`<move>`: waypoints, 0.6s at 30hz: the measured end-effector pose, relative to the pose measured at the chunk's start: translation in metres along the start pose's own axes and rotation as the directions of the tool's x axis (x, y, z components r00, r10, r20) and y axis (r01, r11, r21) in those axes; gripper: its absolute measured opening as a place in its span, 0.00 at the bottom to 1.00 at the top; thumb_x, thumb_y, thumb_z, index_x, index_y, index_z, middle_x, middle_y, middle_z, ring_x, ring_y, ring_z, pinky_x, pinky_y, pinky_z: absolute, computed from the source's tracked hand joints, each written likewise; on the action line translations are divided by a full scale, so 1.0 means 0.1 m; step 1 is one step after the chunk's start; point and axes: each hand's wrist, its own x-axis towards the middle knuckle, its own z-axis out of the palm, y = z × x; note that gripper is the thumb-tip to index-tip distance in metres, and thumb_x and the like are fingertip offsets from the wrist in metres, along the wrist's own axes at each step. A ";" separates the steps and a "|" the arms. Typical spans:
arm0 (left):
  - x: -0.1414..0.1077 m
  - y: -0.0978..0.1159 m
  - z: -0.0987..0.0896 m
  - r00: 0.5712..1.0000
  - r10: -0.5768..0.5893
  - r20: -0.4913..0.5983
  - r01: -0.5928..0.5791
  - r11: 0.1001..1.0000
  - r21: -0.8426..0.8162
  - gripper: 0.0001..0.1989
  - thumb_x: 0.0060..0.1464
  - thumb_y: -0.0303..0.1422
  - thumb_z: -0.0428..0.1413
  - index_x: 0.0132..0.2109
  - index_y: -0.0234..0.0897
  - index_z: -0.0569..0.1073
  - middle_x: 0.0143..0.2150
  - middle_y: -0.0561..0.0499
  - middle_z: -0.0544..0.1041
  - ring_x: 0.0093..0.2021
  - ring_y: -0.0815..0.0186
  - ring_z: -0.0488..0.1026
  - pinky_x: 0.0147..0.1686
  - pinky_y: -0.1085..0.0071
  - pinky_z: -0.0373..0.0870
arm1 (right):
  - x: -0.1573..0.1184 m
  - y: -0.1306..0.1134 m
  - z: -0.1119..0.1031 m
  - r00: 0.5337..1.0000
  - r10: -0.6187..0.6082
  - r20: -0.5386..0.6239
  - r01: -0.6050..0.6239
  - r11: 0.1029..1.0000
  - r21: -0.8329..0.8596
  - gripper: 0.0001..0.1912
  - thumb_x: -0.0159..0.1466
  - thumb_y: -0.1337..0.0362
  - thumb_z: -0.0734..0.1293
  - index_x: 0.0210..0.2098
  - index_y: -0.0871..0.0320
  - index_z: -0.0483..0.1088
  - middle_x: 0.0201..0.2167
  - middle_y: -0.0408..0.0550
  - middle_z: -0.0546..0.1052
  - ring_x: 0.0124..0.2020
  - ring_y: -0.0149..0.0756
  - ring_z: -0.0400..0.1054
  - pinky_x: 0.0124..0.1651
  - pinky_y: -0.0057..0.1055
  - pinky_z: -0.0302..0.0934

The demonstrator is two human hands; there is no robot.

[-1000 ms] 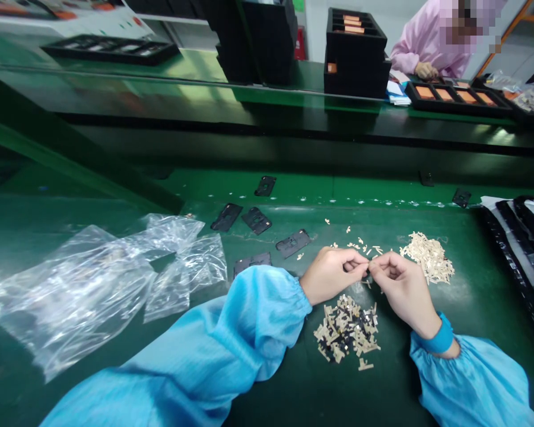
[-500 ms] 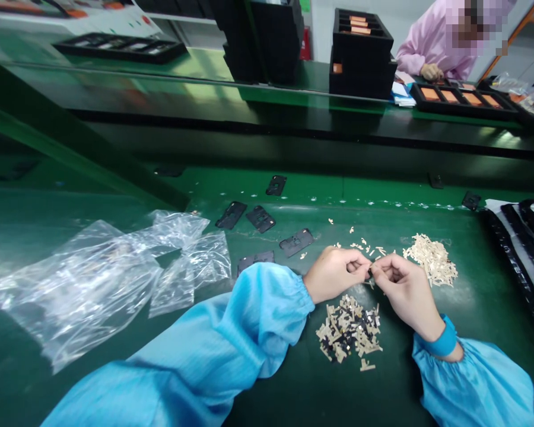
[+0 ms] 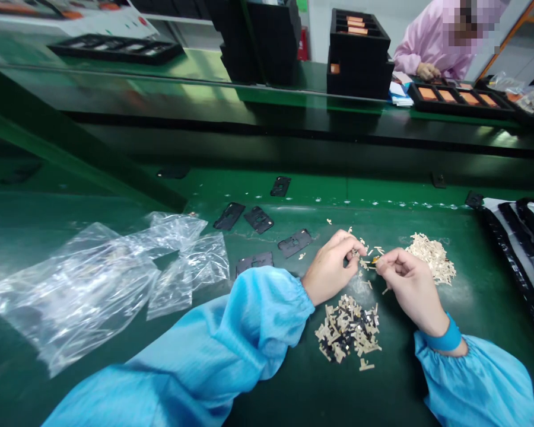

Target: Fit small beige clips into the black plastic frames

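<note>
My right hand [image 3: 407, 284] pinches a tiny flat part [image 3: 374, 260] with a yellowish end between thumb and forefinger. To its left, my left hand [image 3: 331, 267] hovers with thumb and forefinger apart, and I see nothing held between them. Loose beige slips [image 3: 366, 283] lie scattered on the green table around and between the hands. Below them is a heap of small beige, black and metallic pieces [image 3: 349, 329]. A second pile, of paler beige slips [image 3: 431, 258], sits just beyond my right hand.
Several black plastic plates [image 3: 295, 242] lie left of and behind the hands. Crumpled clear plastic bags [image 3: 98, 290] cover the left side. Black packaging [image 3: 520, 255] is at the right edge. Across the raised ledge, a person in pink [image 3: 420, 50] works beside stacked black trays [image 3: 360, 59].
My hands have drawn apart from where their fingertips met. The left has opened its fingers, while the right keeps the tiny part, whose yellowish end now shows.
</note>
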 end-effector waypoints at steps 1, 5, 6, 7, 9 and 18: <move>0.00 0.00 0.00 1.000 0.008 0.000 -0.008 1.000 -0.005 0.10 0.56 0.23 0.53 0.40 0.38 0.78 0.42 0.49 0.77 0.36 0.68 0.74 0.38 0.72 0.71 | 0.00 0.00 0.00 1.000 -0.003 0.000 0.003 1.000 -0.008 0.13 0.59 0.54 0.73 0.28 0.57 0.73 0.21 0.41 0.70 0.21 0.29 0.60 0.24 0.27 0.56; -0.01 0.05 0.00 0.997 -0.042 0.062 0.044 0.999 -0.031 0.10 0.62 0.28 0.52 0.39 0.37 0.80 0.36 0.50 0.81 0.36 0.66 0.76 0.37 0.72 0.70 | -0.01 0.01 0.00 1.000 -0.015 0.021 0.016 0.999 -0.038 0.15 0.60 0.52 0.72 0.29 0.57 0.72 0.21 0.40 0.69 0.21 0.30 0.59 0.24 0.27 0.55; 0.00 0.07 -0.01 0.995 -0.056 0.082 0.060 0.997 -0.045 0.10 0.63 0.30 0.53 0.38 0.37 0.80 0.35 0.50 0.81 0.35 0.66 0.76 0.37 0.71 0.70 | -0.01 0.01 0.01 0.999 -0.022 0.027 0.023 0.999 -0.043 0.15 0.61 0.51 0.72 0.29 0.57 0.72 0.20 0.40 0.69 0.21 0.30 0.58 0.23 0.27 0.54; 0.00 0.08 -0.02 0.992 -0.069 0.108 0.076 0.995 -0.065 0.10 0.63 0.31 0.54 0.39 0.37 0.80 0.35 0.50 0.82 0.35 0.66 0.76 0.37 0.71 0.70 | -0.01 0.01 0.01 0.999 -0.031 0.035 0.033 0.998 -0.046 0.16 0.61 0.51 0.71 0.29 0.57 0.72 0.20 0.40 0.68 0.20 0.30 0.58 0.23 0.27 0.54; 0.01 0.09 -0.03 0.981 -0.095 0.171 0.117 0.986 -0.120 0.08 0.61 0.31 0.55 0.39 0.37 0.79 0.34 0.52 0.82 0.34 0.67 0.76 0.37 0.72 0.71 | -0.02 0.00 0.02 0.997 -0.054 0.046 0.056 0.997 -0.054 0.16 0.62 0.51 0.70 0.29 0.57 0.72 0.20 0.40 0.68 0.20 0.30 0.57 0.23 0.27 0.54; 0.03 0.06 -0.03 0.964 -0.175 0.199 0.226 0.936 -0.269 0.03 0.57 0.30 0.58 0.35 0.35 0.75 0.29 0.53 0.80 0.30 0.70 0.74 0.32 0.75 0.70 | -0.05 0.04 0.04 0.975 -0.218 0.037 0.218 0.924 -0.313 0.07 0.68 0.61 0.66 0.34 0.56 0.73 0.23 0.41 0.69 0.22 0.31 0.59 0.26 0.30 0.55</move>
